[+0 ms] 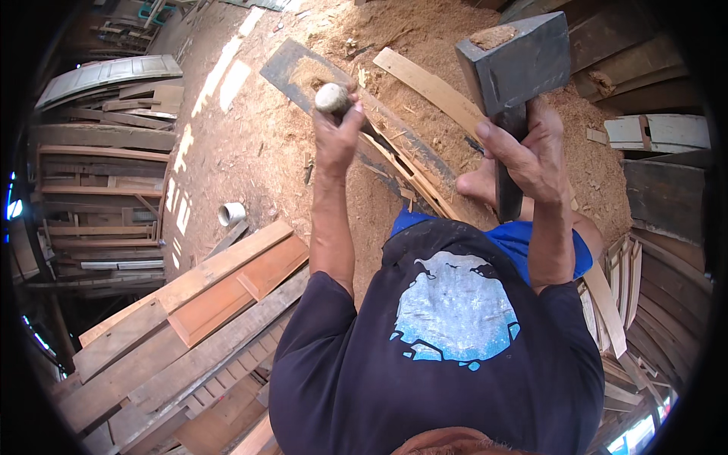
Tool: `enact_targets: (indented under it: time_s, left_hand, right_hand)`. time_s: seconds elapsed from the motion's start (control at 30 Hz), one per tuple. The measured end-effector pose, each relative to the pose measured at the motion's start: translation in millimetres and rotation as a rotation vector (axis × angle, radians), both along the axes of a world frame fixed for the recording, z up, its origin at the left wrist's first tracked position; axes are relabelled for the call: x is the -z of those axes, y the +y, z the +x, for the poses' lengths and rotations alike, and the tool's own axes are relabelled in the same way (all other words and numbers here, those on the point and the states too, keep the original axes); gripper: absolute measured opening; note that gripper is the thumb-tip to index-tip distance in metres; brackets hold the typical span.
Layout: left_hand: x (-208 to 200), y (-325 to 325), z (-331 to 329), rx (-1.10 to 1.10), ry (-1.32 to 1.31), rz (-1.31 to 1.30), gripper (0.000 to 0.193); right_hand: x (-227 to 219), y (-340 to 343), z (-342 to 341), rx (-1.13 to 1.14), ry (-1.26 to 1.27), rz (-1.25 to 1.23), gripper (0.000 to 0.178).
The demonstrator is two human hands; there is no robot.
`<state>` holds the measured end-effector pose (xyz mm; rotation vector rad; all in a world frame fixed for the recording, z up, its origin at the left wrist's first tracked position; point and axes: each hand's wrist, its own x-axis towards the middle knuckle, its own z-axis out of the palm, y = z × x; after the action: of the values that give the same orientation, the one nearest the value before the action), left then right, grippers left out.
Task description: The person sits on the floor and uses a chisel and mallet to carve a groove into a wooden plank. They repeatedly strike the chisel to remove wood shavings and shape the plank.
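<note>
My left hand (337, 135) is wrapped round an upright chisel handle (331, 98), whose pale round butt faces up. The blade is hidden below my fist. Under it lies a narrow piece of wood (413, 176) with a long slot or groove along it, on a dark plank (279, 67) strewn with shavings. In my right hand (535, 155) is a large dark wooden mallet (523, 64), gripped by its handle, its blocky head raised and apart from the chisel. A light-coloured board (432, 89) rests to the right of the plank, near my bare foot (478, 184).
Sawdust covers the floor (243, 152). A short white cylinder (230, 214) sits on it at left. Boards and a panelled piece (235, 292) are piled at lower left. Stacked planks (106, 201) line the left side, and more timber (667, 197) stands at right.
</note>
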<state>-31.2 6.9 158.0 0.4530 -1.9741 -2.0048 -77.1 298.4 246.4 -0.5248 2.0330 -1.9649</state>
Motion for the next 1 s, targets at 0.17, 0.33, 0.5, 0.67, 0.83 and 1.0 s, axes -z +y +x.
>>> enact_targets:
  time_s: [0.17, 0.33, 0.5, 0.67, 0.83, 1.0]
  left_hand:
    - [22, -33, -31, -0.077, 0.141, -0.324, 0.021]
    - [66, -44, -47, -0.195, 0.265, -0.184, 0.016]
    - [76, -52, -48, -0.145, 0.247, -0.228, 0.014]
    - [90, -51, -39, -0.013, 0.271, -0.385, 0.017]
    - [82, -8, -33, 0.041, 0.211, -0.574, 0.016]
    - [87, -14, -39, 0.02, 0.246, -0.768, 0.026]
  right_hand:
    - [-13, -13, -1, 0.006, 0.093, -0.127, 0.035]
    - [-21, -20, -3, 0.022, 0.183, -0.168, 0.033]
    - [-21, -20, -7, 0.004, 0.164, -0.158, 0.032]
    - [-22, -26, -9, 0.008, 0.168, -0.183, 0.03]
    - [-5, -67, -22, -0.058, 0.466, 0.05, 0.031]
    - [53, -116, -52, -0.326, 0.449, 0.835, 0.033]
